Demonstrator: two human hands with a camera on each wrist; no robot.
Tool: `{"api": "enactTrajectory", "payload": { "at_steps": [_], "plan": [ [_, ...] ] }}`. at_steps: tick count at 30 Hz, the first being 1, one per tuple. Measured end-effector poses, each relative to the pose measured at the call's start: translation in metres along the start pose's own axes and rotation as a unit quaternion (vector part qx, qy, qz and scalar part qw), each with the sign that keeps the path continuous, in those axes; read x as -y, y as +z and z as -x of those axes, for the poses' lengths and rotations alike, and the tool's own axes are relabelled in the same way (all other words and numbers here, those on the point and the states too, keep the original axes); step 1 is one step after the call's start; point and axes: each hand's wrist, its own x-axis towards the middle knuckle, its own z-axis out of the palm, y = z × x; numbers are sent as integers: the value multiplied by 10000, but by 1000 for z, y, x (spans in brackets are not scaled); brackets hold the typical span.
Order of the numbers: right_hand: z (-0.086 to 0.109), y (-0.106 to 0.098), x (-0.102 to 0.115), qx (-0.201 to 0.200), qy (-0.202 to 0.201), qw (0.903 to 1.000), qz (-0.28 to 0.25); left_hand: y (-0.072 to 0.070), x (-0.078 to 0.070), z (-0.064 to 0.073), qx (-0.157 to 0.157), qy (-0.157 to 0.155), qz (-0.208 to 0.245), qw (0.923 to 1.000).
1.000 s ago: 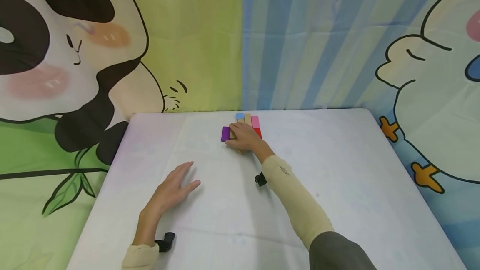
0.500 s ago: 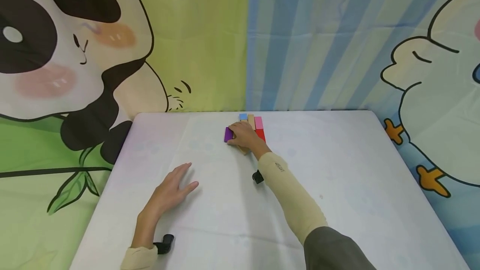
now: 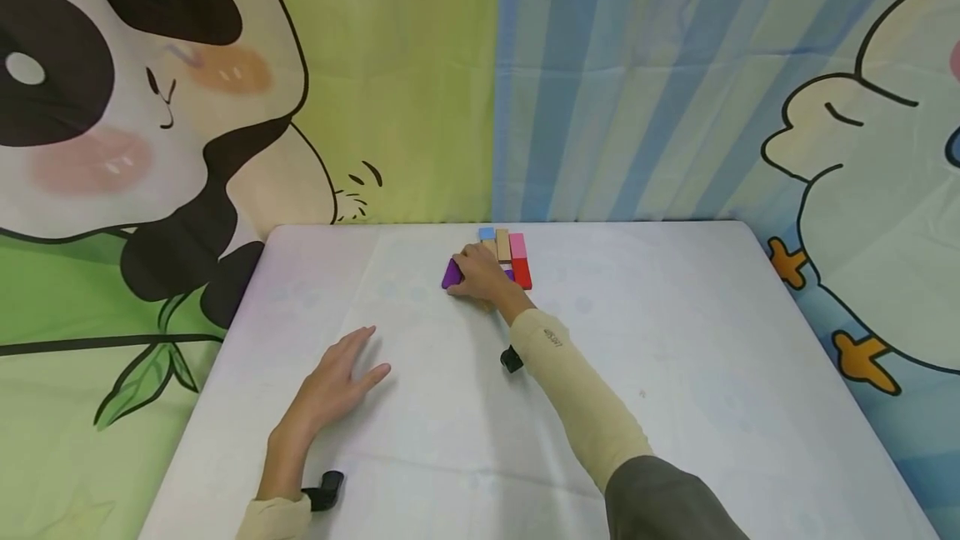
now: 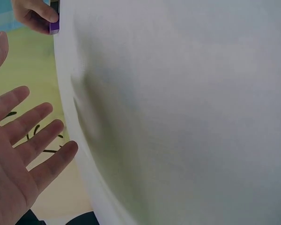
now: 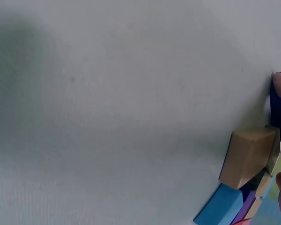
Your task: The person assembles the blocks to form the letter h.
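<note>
Near the table's far edge my right hand (image 3: pixel 474 272) curls over a purple block (image 3: pixel 451 274) and grips it; the block looks tipped up on one side. Just behind the hand lie a blue block (image 3: pixel 487 233), a tan block (image 3: pixel 502 243), a pink block (image 3: pixel 517 245) and a red block (image 3: pixel 522 273). In the right wrist view the purple block (image 5: pixel 277 104) stands beside a tan block (image 5: pixel 247 157) and a blue block (image 5: pixel 220 209). My left hand (image 3: pixel 341 377) lies flat on the white table (image 3: pixel 675 373), fingers (image 4: pixel 42 140) straight, holding nothing.
The white table reaches back to a cartoon backdrop with a panda (image 3: pixel 112 107) on the left and a bird (image 3: pixel 862 157) on the right. Black wrist mounts (image 3: pixel 512 358) sit under both forearms. The left table edge (image 4: pixel 68 117) runs close to my left hand.
My right hand has closed round the purple block and shifted it slightly left and nearer, tipping it. My left hand slid back a little towards me.
</note>
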Motion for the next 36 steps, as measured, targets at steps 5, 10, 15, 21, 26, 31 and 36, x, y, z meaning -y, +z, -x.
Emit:
{"api": "enactTrajectory", "payload": {
  "at_steps": [5,10,15,21,26,31,36],
  "plan": [
    [1,1,10,-116,-81,9986,-516,-1,2,2,-20,-53,-66,10000],
    [-1,-2,21,-139,-108,9936,-1118,-1,5,6,-29,-74,-123,9999],
    [4,-2,35,-55,-323,9910,-1296,-2,7,8,-30,-123,-135,9998],
    [25,6,49,105,-756,9847,-1564,-6,9,10,10,-259,-229,9994],
    [37,12,57,15,-1152,9788,-1693,-7,12,13,4,-330,-250,9991],
    [44,19,65,91,-1198,9778,-1715,-6,14,14,24,-323,-194,9993],
    [53,30,75,294,-1351,9783,-1542,-6,16,16,24,-313,-198,9993]
  ]
}}
